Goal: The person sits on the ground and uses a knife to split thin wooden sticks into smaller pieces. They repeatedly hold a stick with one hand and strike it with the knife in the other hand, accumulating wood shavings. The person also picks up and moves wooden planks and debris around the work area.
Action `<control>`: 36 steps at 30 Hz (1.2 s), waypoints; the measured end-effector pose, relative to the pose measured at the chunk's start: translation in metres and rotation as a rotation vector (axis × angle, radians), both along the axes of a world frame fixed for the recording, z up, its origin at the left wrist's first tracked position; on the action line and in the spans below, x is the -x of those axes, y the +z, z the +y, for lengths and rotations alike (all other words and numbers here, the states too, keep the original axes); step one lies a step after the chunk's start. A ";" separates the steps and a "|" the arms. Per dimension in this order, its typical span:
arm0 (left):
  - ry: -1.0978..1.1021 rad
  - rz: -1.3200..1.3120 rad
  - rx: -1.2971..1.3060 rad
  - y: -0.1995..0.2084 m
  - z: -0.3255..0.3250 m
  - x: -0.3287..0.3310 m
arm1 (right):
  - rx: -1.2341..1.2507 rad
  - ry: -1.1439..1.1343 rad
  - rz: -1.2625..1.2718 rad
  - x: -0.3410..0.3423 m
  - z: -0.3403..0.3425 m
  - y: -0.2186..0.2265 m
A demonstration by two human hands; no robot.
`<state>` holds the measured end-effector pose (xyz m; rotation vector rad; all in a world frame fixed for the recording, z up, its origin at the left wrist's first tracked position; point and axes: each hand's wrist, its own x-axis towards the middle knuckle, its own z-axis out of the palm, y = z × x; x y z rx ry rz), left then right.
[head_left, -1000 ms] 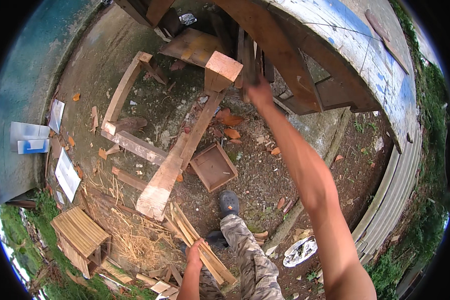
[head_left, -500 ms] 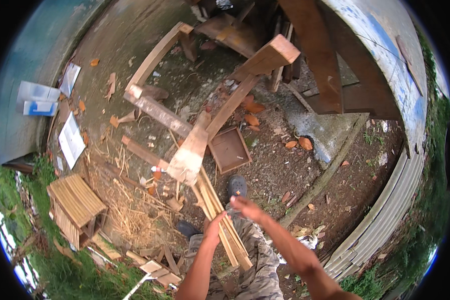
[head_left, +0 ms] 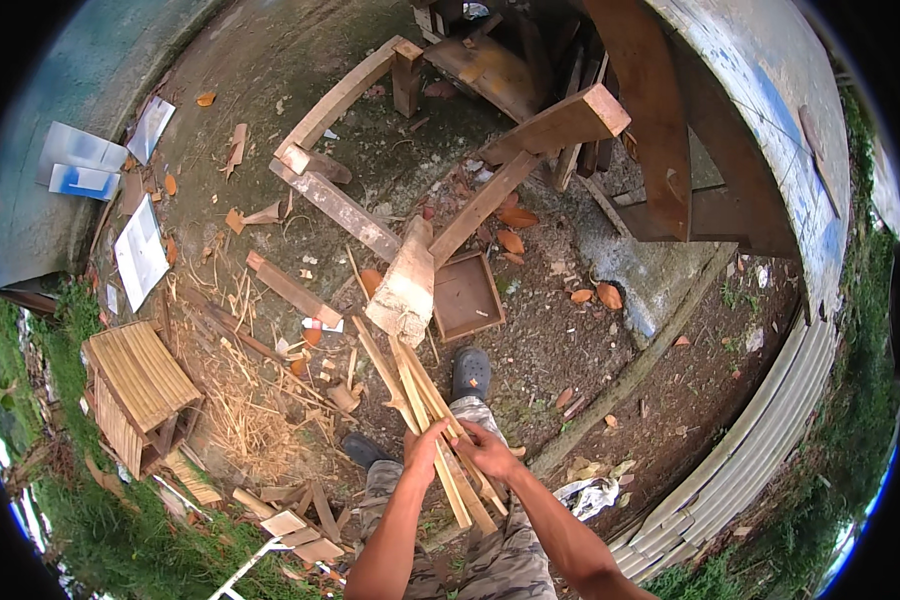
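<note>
My left hand [head_left: 427, 450] is closed around a bundle of thin wooden strips [head_left: 454, 492] held in front of my legs. Fingers of my right hand [head_left: 485, 452] are closed on the same bundle from its right side. The strips slant from my lap up toward a thick wooden block [head_left: 406, 295], whose near end is pale and rough. One strip with a ragged edge [head_left: 378, 362] angles apart from the others at the upper left. My fingertips are partly hidden by the strips.
Long beams [head_left: 340, 210] form a frame around the block. A shallow wooden tray [head_left: 468, 335] lies beyond my clog [head_left: 472, 373]. A small slatted wooden house [head_left: 142, 375] stands left, near shavings [head_left: 255, 425]. Corrugated sheets [head_left: 750, 440] are stacked right; dark planks [head_left: 650, 130] lean behind.
My right hand has come down and left from beside the bundle and now grips the strips. One ragged strip has spread away from the rest at the top.
</note>
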<state>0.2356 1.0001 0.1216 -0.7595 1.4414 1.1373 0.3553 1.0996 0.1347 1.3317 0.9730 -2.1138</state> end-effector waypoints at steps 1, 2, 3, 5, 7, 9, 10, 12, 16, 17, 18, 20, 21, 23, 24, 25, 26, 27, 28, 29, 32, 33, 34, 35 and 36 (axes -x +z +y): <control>-0.011 -0.040 0.037 -0.001 -0.002 -0.002 | -0.030 0.021 0.000 -0.001 -0.002 -0.001; -0.001 0.036 0.029 -0.004 0.001 -0.008 | -0.058 0.020 -0.011 -0.003 -0.004 -0.002; 0.002 0.128 0.023 -0.006 0.005 -0.017 | -0.081 0.047 -0.049 -0.005 -0.006 -0.004; 0.073 0.078 0.009 -0.005 0.011 -0.030 | -0.035 0.046 0.026 -0.014 -0.008 -0.006; -0.024 -0.005 0.057 -0.004 0.021 -0.036 | 0.033 -0.021 0.038 -0.028 -0.006 -0.005; -0.113 -0.117 0.031 0.002 0.033 -0.040 | 0.067 -0.146 0.022 -0.042 0.004 -0.002; -0.155 -0.167 0.017 0.005 0.039 -0.042 | 0.076 -0.196 -0.014 -0.050 0.010 0.003; -0.479 -0.211 -0.028 0.008 0.055 -0.044 | 0.063 -0.368 -0.037 -0.059 0.024 0.010; -0.507 -0.172 -0.127 0.009 0.081 -0.057 | -0.223 -0.221 -0.155 -0.069 0.074 0.021; -0.463 -0.169 -0.144 0.007 0.085 -0.058 | -0.255 -0.286 -0.121 -0.069 0.092 0.022; -0.450 -0.158 -0.132 0.004 0.086 -0.057 | -0.391 -0.241 -0.167 -0.064 0.113 0.018; -0.419 -0.133 -0.129 0.000 0.082 -0.052 | -0.560 -0.234 -0.223 -0.051 0.161 0.009; -0.410 -0.116 -0.116 -0.001 0.078 -0.049 | -0.590 -0.285 -0.215 -0.042 0.191 0.003; -0.400 -0.115 -0.092 -0.002 0.063 -0.042 | -0.848 -0.177 -0.256 -0.013 0.256 -0.011; -0.417 -0.111 -0.066 -0.003 0.055 -0.039 | -0.945 -0.217 -0.123 0.001 0.291 -0.014; -0.440 -0.099 -0.043 -0.003 0.046 -0.037 | -1.076 -0.232 -0.067 0.024 0.328 -0.021; -0.429 -0.097 -0.011 -0.002 0.036 -0.036 | -1.188 -0.193 -0.026 0.042 0.366 -0.022; -0.422 -0.113 0.032 -0.002 0.026 -0.036 | -1.198 -0.237 0.050 0.056 0.399 -0.019; -0.420 -0.122 0.078 -0.002 0.015 -0.036 | -1.227 -0.305 0.035 0.071 0.427 -0.017; -0.422 -0.121 0.124 -0.003 0.004 -0.035 | -1.305 -0.387 0.081 0.086 0.448 -0.016; -0.484 -0.126 0.155 -0.002 -0.031 -0.035 | -1.328 -0.530 0.138 0.099 0.466 -0.025; -0.505 -0.119 0.153 -0.002 -0.040 -0.037 | -1.374 -0.482 0.080 0.091 0.453 -0.034; -0.492 -0.119 0.154 -0.002 -0.049 -0.039 | -1.443 -0.448 0.096 0.074 0.434 -0.044; -0.497 -0.119 0.143 -0.004 -0.056 -0.041 | -1.349 -0.411 0.069 0.061 0.405 -0.060; -0.505 -0.115 0.133 -0.005 -0.063 -0.042 | -1.339 -0.289 -0.033 0.048 0.378 -0.076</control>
